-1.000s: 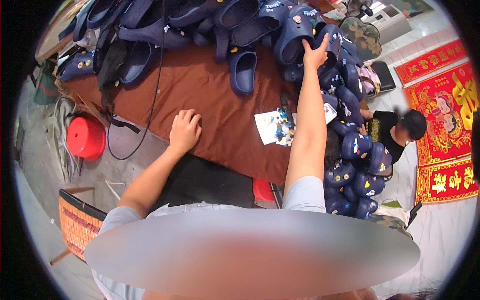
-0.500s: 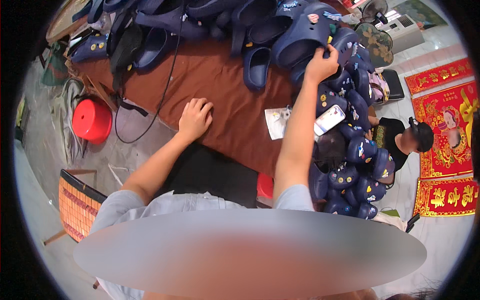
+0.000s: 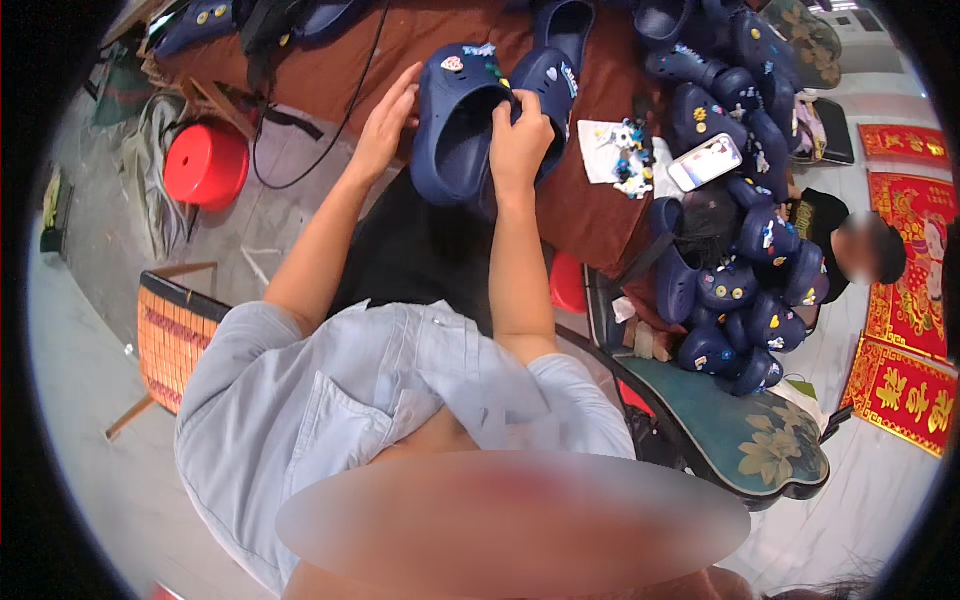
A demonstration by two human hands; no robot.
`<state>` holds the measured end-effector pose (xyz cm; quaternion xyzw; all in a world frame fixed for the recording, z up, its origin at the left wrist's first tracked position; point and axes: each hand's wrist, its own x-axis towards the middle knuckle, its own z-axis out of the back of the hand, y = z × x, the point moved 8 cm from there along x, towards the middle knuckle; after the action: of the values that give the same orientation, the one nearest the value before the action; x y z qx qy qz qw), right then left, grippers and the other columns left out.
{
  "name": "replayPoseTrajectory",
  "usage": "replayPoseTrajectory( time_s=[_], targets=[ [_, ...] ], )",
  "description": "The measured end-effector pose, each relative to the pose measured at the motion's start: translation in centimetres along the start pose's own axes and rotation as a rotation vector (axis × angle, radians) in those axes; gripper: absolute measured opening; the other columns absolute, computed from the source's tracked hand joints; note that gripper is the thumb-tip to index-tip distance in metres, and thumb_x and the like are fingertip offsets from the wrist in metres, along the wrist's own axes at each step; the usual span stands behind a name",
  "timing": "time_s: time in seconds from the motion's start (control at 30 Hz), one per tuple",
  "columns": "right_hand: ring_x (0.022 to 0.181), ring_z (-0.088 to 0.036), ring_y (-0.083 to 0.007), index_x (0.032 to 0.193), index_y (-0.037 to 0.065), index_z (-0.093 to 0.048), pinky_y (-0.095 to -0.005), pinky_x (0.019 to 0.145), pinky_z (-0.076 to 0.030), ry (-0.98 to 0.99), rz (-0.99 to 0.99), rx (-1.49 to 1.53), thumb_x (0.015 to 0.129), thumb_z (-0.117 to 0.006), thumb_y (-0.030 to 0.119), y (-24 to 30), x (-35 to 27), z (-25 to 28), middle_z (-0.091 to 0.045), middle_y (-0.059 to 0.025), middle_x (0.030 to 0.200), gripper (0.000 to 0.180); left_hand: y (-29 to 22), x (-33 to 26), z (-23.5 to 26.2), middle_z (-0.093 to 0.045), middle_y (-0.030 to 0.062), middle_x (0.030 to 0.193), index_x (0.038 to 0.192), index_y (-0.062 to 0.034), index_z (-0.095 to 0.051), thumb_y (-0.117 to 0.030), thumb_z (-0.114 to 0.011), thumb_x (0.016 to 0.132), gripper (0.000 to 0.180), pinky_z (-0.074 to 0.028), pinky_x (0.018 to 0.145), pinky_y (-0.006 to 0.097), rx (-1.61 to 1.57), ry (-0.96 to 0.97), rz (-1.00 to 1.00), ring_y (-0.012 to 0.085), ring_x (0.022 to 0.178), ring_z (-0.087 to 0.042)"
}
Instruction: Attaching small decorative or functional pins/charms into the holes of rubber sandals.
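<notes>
A pair of navy clogs is held in front of me over the near edge of the brown-covered table. My right hand grips them between the two shoes, thumb and fingers pinching the inner edges. The left clog has its opening toward me and a few small charms on its toe. Tilted beside it is the right clog, partly behind my hand, with white and blue charms. My left hand is next to the left clog's outer side, fingers stretched and loosely apart; whether it touches the shoe I cannot tell.
Small loose charms lie by a white sheet on the table. A phone rests among piled charm-covered clogs at right. A person sits beyond. A red stool stands at left.
My right hand has taken the clogs from the pile and brought them toward me, left and down. My left hand has risen off the table to beside the left clog. The view has shifted.
</notes>
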<state>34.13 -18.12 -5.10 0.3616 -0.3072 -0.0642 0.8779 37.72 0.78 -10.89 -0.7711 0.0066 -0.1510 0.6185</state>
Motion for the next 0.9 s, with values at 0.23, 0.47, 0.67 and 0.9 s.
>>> replayPoseTrajectory(
  time_s=[0.23,0.47,0.67,0.9],
  targets=[
    [0.089,-0.064,-0.0296,0.108,-0.002,-0.059,-0.0352,0.075,-0.049,0.178,-0.159,0.290,0.084,-0.062,0.011,-0.5,-3.8,0.3,-0.065,-0.0188,0.095,0.028,1.2,1.3,1.1,-0.055,0.0231,0.117,0.130,-0.0025,-0.047,-0.043,-0.063,0.084,0.063,-0.040,0.094,0.039,0.563,-0.006,0.002,0.0347,0.111,-0.052],
    [0.078,-0.059,-0.0127,0.105,-0.001,-0.062,-0.0227,0.060,-0.048,-0.154,-0.227,0.230,0.085,-0.059,0.003,-6.6,-5.6,8.1,-0.063,-0.0092,0.096,0.020,0.5,1.7,0.8,-0.057,0.0218,0.115,0.125,-0.0005,-0.051,-0.039,-0.065,0.082,0.059,-0.044,0.091,0.039,0.834,-0.039,-0.154,0.0357,0.106,-0.055],
    [0.077,-0.057,-0.0094,0.103,-0.002,-0.062,-0.0219,0.061,-0.047,-0.156,-0.330,0.310,0.086,-0.059,0.003,-8.8,-6.2,8.3,-0.064,-0.0072,0.091,0.018,1.0,2.3,1.0,-0.059,0.0168,0.116,0.125,-0.0043,-0.052,-0.021,-0.064,0.084,0.045,-0.045,0.089,0.036,0.880,-0.082,-0.129,0.0302,0.104,-0.058],
    [0.077,-0.060,-0.0110,0.101,-0.004,-0.062,-0.0226,0.064,-0.049,-0.156,-0.315,0.313,0.087,-0.059,0.004,-9.4,-5.9,7.9,-0.065,-0.0085,0.089,0.016,0.9,2.6,0.4,-0.059,0.0183,0.113,0.122,-0.0039,-0.053,-0.028,-0.065,0.082,0.048,-0.044,0.088,0.039,0.840,-0.055,-0.130,0.0335,0.104,-0.057]
  ],
)
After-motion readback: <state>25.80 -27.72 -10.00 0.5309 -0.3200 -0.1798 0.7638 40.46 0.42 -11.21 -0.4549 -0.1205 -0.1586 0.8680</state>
